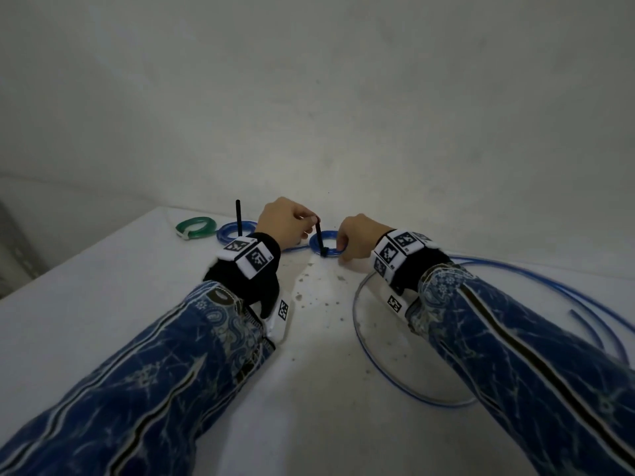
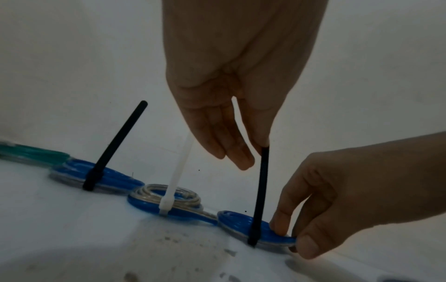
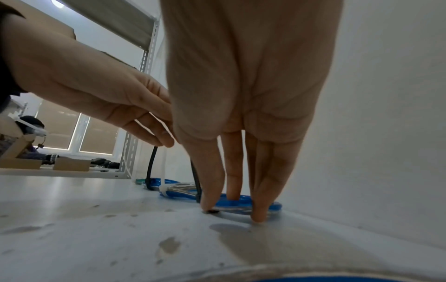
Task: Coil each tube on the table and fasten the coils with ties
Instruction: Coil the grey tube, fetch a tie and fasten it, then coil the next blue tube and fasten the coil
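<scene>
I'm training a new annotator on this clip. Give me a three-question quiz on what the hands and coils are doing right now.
1. True or false: the left hand pinches the tail of the black tie.
2. What does the right hand hold? A) the green coil B) the blue coil with that black tie round it C) a loose tube
3. Fill in: the coil between the two black-tied ones has a ____ tie.

Key: 1 true; 2 B; 3 white
</scene>
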